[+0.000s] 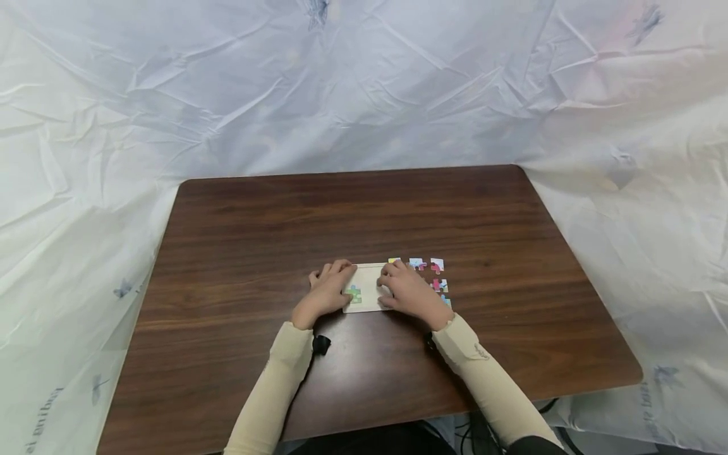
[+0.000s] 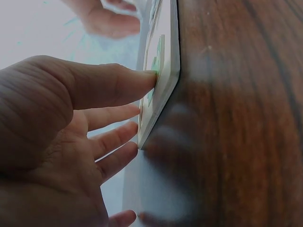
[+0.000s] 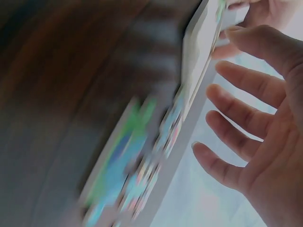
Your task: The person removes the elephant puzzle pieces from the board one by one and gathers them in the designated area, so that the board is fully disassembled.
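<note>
A pale puzzle board point(image 1: 368, 275) lies flat on the table, with a green jigsaw piece point(image 1: 355, 293) in its lower left part. My left hand point(image 1: 325, 293) is at the board's left side. In the left wrist view, its thumb point(image 2: 113, 85) presses on the green piece while the other fingers extend near the board's edge. Over the board's right part is my right hand point(image 1: 412, 292), covering that end in the head view. The right wrist view shows its fingers point(image 3: 241, 118) spread and loosely bent, with nothing seen between them.
Loose jigsaw pieces point(image 1: 436, 265) lie to the right of the board, partly behind the right hand. One green and blue piece point(image 3: 118, 156) appears blurred in the right wrist view. The brown wooden table point(image 1: 256, 234) has pale plastic sheeting point(image 1: 352, 95) behind it.
</note>
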`<state>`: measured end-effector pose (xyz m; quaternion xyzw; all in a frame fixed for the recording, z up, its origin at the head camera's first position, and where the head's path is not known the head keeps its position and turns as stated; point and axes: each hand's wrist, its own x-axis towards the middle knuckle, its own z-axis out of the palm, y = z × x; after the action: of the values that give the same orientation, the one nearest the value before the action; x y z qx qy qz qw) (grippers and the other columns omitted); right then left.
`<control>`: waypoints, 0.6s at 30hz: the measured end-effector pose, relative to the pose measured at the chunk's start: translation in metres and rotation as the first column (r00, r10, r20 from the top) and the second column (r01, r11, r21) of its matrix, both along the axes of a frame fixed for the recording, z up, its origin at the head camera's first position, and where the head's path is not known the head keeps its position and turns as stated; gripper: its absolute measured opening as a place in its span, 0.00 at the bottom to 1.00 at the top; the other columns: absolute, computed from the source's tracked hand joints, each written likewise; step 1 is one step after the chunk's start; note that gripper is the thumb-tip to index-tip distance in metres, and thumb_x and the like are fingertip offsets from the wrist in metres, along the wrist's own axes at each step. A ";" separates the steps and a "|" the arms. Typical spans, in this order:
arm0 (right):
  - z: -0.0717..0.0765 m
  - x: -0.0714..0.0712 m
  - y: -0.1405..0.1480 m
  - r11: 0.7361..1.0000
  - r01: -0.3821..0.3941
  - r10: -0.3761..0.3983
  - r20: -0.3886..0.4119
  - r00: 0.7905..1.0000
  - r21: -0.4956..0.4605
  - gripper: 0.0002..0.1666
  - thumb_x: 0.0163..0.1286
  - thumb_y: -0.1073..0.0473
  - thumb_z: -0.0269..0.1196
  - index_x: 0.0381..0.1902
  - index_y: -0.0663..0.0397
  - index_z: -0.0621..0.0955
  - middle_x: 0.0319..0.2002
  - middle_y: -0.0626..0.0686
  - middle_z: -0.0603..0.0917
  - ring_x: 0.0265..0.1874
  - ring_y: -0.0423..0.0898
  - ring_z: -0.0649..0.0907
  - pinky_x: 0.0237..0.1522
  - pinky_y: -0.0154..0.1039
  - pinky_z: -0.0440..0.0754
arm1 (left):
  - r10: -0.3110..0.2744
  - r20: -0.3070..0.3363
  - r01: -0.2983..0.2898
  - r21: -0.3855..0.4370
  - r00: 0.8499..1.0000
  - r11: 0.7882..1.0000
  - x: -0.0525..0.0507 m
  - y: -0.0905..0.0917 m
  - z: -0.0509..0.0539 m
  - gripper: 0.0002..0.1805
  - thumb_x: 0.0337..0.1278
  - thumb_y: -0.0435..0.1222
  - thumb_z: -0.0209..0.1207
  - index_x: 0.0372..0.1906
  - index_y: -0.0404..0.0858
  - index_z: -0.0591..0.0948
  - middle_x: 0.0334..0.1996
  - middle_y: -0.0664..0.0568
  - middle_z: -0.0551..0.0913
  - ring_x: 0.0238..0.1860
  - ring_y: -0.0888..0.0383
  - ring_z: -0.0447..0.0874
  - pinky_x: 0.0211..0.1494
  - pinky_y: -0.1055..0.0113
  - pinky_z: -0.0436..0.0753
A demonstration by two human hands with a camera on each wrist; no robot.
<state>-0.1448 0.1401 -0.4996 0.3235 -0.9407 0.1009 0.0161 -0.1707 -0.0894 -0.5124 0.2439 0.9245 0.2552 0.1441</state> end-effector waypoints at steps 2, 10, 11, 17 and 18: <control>0.000 -0.001 -0.011 1.000 -0.007 0.007 0.006 1.000 0.005 0.17 0.63 0.52 0.74 0.43 0.57 0.86 0.46 0.55 0.81 0.49 0.54 0.77 0.49 0.56 0.79 | -0.001 -0.002 0.001 0.001 1.000 1.000 0.000 -0.001 -0.001 0.36 0.61 0.34 0.65 0.74 0.39 0.69 0.71 0.45 0.66 0.69 0.42 0.62 0.65 0.31 0.52; -0.003 -0.006 -0.039 0.996 -0.018 0.015 0.030 0.999 0.083 0.16 0.64 0.49 0.73 0.44 0.53 0.87 0.49 0.54 0.82 0.50 0.52 0.76 0.50 0.52 0.78 | 0.003 -0.005 -0.003 -0.001 1.000 1.000 -0.001 0.000 -0.001 0.35 0.61 0.34 0.65 0.74 0.40 0.70 0.71 0.47 0.66 0.69 0.43 0.62 0.65 0.31 0.53; -0.004 -0.007 -0.041 0.996 -0.018 0.015 0.030 0.999 0.093 0.16 0.64 0.49 0.73 0.43 0.52 0.88 0.49 0.54 0.82 0.50 0.52 0.76 0.50 0.52 0.78 | 0.003 -0.002 -0.003 0.000 1.000 1.000 -0.001 0.000 0.000 0.35 0.61 0.34 0.65 0.74 0.40 0.70 0.71 0.47 0.66 0.69 0.43 0.62 0.65 0.31 0.53; -0.006 -0.008 -0.046 0.997 -0.029 0.026 0.039 0.999 0.076 0.12 0.63 0.52 0.74 0.41 0.52 0.89 0.47 0.53 0.82 0.48 0.51 0.75 0.47 0.51 0.78 | -0.004 0.015 0.004 -0.005 1.000 1.000 0.000 -0.001 0.001 0.34 0.65 0.35 0.61 0.75 0.40 0.69 0.72 0.47 0.65 0.70 0.43 0.61 0.65 0.31 0.52; -0.006 -0.008 -0.046 0.997 -0.031 0.028 0.039 0.999 0.075 0.13 0.63 0.52 0.74 0.41 0.52 0.89 0.47 0.53 0.82 0.48 0.51 0.75 0.48 0.51 0.78 | -0.008 0.016 0.008 -0.008 1.000 1.000 0.000 -0.001 0.002 0.33 0.66 0.35 0.60 0.75 0.40 0.68 0.72 0.47 0.65 0.70 0.43 0.61 0.66 0.32 0.52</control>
<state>-0.1530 0.0936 -0.5054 0.3356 -0.9392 0.0715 -0.0155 -0.1706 -0.0904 -0.5108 0.2449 0.9233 0.2526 0.1538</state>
